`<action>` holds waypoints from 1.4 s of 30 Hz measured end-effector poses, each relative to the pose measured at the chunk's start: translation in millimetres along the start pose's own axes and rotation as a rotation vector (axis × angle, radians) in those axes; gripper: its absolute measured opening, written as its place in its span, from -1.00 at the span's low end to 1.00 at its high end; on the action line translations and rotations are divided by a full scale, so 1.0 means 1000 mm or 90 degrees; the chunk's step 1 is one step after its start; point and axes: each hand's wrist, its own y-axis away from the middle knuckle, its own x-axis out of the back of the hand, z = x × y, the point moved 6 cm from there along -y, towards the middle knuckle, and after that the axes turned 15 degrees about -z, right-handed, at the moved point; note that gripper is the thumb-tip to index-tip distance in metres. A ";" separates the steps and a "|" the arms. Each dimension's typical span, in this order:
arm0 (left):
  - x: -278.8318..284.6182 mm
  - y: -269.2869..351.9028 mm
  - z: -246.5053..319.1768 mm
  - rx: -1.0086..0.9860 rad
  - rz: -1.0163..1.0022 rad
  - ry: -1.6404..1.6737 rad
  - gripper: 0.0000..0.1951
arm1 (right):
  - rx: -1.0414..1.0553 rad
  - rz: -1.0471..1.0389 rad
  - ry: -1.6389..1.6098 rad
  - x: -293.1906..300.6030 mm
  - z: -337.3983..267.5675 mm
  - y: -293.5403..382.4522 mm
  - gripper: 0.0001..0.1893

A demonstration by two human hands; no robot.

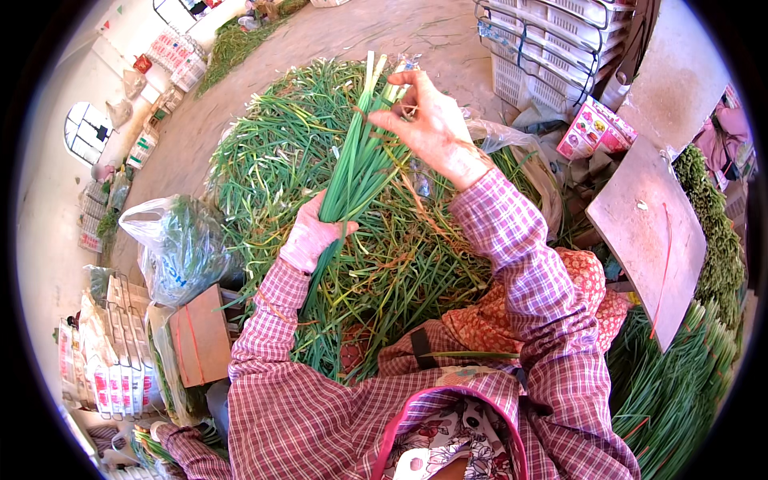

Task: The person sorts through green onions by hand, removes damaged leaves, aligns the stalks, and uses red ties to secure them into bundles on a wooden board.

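Note:
My left hand (318, 234) grips a bunch of long green allium stalks (354, 174) around its leafy lower part. Their pale bases point up and away from me, and the leaf ends trail down past my left wrist. My right hand (429, 123) is by the upper right side of the bunch. Its thumb and index finger are apart, while the other fingers curl inward. Thin brown withered strips show at the thumb and inside the curl; whether they are gripped is unclear. Beneath both hands spreads a large heap of loose green and yellowed leaves (264, 156).
At left stand a knotted clear plastic bag (180, 258) and a brown board (201, 336). White plastic crates (540, 54) are stacked at upper right. A tilted board (654, 228) and piled green bundles (666, 384) lie at right. A person in pink (729, 129) is beyond.

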 end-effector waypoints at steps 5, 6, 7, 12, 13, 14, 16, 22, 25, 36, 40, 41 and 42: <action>-0.003 -0.003 -0.002 -0.003 -0.011 0.026 -0.36 | -0.001 -0.162 0.144 -0.025 0.001 0.001 -0.60; -0.003 -0.003 -0.003 0.007 -0.011 0.019 -0.36 | 0.012 -0.157 0.131 -0.027 0.003 0.002 -0.61; -0.001 -0.003 -0.005 -0.003 -0.018 0.016 -0.35 | 0.025 -0.153 0.118 -0.028 0.004 0.003 -0.62; 0.010 -0.003 -0.012 -0.038 -0.022 -0.029 -0.32 | -0.129 -0.316 -0.241 -0.036 0.022 0.015 -0.64; 0.010 -0.004 -0.012 -0.038 -0.022 -0.021 -0.34 | -0.118 -0.312 -0.213 -0.033 0.020 0.018 -0.64; 0.011 -0.004 -0.013 -0.038 -0.021 -0.013 -0.37 | -0.106 -0.309 -0.186 -0.030 0.019 0.021 -0.63; 0.012 -0.004 -0.014 0.023 -0.019 -0.052 -0.37 | -0.074 -0.284 -0.109 -0.019 0.014 0.023 -0.63; 0.023 -0.004 -0.035 0.019 -0.044 0.012 -0.33 | -0.141 -0.157 -0.367 0.016 0.029 0.029 -0.75; 0.035 0.003 -0.050 0.047 0.000 0.038 -0.35 | -0.102 -0.005 -0.561 0.058 0.038 0.029 -0.77; 0.086 0.027 -0.106 0.063 0.148 0.337 -0.71 | -0.066 -0.007 -0.244 0.121 0.027 0.051 -0.70; 0.044 0.000 -0.050 -0.083 0.033 0.473 -0.65 | -0.131 -0.163 -0.365 0.036 0.027 0.051 -0.74; 0.031 -0.009 -0.039 -0.088 0.007 0.464 -0.62 | -0.154 -0.190 -0.369 0.020 0.028 0.051 -0.72; 0.013 -0.018 -0.016 -0.126 0.004 0.469 -0.60 | -0.168 -0.192 -0.386 0.009 0.028 0.052 -0.70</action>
